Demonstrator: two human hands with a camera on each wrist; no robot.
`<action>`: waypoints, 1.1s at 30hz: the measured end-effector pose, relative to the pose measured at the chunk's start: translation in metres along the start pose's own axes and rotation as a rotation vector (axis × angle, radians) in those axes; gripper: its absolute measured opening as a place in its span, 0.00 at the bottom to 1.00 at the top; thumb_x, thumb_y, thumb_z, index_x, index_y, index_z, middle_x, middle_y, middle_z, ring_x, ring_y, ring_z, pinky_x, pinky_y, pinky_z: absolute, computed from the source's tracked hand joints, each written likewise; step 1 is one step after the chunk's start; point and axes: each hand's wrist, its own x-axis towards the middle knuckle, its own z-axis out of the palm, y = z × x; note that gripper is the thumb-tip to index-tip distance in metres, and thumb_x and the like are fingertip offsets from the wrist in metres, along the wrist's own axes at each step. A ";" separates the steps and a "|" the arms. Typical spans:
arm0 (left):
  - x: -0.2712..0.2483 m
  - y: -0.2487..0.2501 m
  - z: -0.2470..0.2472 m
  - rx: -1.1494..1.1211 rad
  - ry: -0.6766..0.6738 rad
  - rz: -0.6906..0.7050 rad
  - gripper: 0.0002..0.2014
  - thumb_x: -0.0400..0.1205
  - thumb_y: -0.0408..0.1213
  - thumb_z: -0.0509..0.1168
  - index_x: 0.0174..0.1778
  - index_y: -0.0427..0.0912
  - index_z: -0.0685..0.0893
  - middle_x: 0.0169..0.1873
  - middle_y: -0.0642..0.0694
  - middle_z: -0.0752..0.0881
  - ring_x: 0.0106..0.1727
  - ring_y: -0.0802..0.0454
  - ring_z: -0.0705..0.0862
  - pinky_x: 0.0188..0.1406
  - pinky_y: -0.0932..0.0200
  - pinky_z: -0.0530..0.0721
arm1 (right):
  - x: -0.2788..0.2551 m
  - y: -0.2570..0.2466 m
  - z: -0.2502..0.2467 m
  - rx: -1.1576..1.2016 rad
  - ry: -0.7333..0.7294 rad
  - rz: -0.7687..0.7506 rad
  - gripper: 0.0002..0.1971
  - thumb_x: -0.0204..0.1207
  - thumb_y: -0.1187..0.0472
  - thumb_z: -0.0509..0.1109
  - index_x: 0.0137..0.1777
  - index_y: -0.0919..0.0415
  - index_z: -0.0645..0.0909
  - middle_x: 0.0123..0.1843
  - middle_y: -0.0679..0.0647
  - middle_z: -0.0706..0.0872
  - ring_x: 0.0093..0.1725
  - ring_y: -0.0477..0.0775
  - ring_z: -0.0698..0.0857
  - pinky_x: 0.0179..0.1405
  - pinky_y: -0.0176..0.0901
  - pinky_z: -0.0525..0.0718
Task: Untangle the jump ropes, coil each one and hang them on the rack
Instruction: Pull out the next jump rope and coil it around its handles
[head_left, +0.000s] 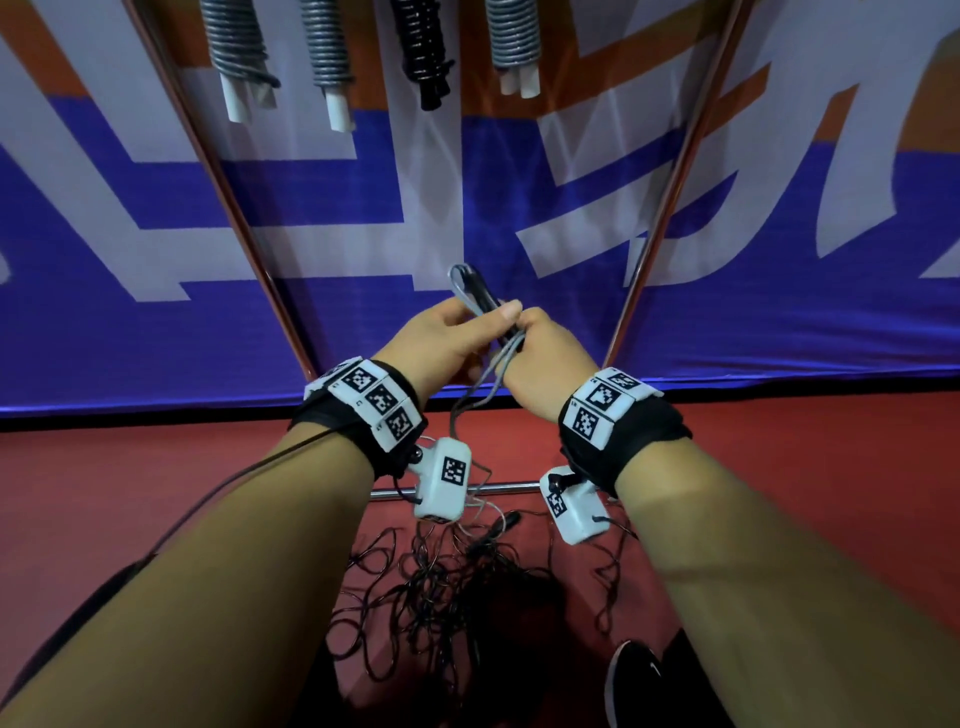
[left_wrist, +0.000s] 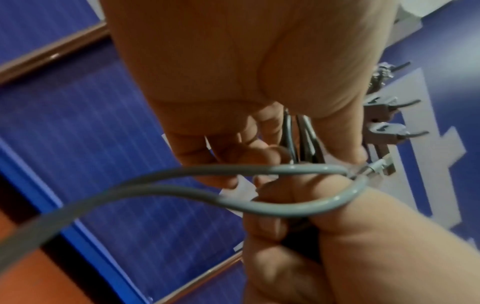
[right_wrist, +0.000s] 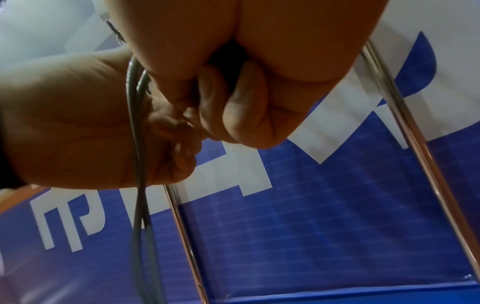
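Both hands meet at chest height in front of the rack. My left hand (head_left: 460, 327) pinches the grey jump rope (head_left: 470, 392) against its black handles (head_left: 480, 291), which stick up between the hands. My right hand (head_left: 543, 345) is curled in a fist round the lower part of the same bundle. In the left wrist view the grey rope (left_wrist: 259, 170) loops across the right hand (left_wrist: 324, 246) below the left hand's fingers (left_wrist: 233, 150). In the right wrist view the grey rope (right_wrist: 136, 144) hangs down beside the right fist (right_wrist: 233, 107). It trails down to a tangle of black ropes (head_left: 441, 603) on the floor.
Several coiled ropes hang at the top of the rack: grey ones with white handles (head_left: 236, 57) (head_left: 327, 57) (head_left: 514, 47) and a black one (head_left: 423, 47). Copper rack poles (head_left: 218, 171) (head_left: 670, 197) slant down to a low crossbar (head_left: 504, 487). A blue banner (head_left: 156, 338) stands behind. A black shoe (head_left: 634, 680) is by the tangle.
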 end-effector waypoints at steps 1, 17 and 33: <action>0.001 -0.002 0.001 -0.044 -0.008 -0.003 0.19 0.86 0.46 0.74 0.60 0.32 0.87 0.32 0.44 0.83 0.26 0.52 0.78 0.27 0.62 0.77 | -0.001 -0.001 0.001 0.005 -0.013 -0.001 0.21 0.85 0.55 0.73 0.75 0.58 0.77 0.62 0.55 0.88 0.51 0.55 0.84 0.40 0.46 0.76; 0.010 -0.016 -0.003 -0.058 0.028 -0.080 0.22 0.76 0.60 0.78 0.39 0.42 0.84 0.32 0.36 0.75 0.27 0.44 0.70 0.28 0.52 0.66 | -0.007 -0.004 -0.002 0.301 -0.249 0.063 0.15 0.79 0.62 0.76 0.60 0.57 0.75 0.35 0.55 0.82 0.27 0.52 0.79 0.24 0.44 0.81; -0.009 0.016 -0.002 0.202 -0.288 -0.101 0.23 0.93 0.53 0.59 0.45 0.37 0.86 0.23 0.48 0.62 0.23 0.51 0.56 0.26 0.56 0.58 | 0.003 0.018 -0.013 0.111 -0.121 0.162 0.11 0.81 0.57 0.64 0.51 0.61 0.85 0.29 0.56 0.83 0.25 0.58 0.83 0.26 0.46 0.85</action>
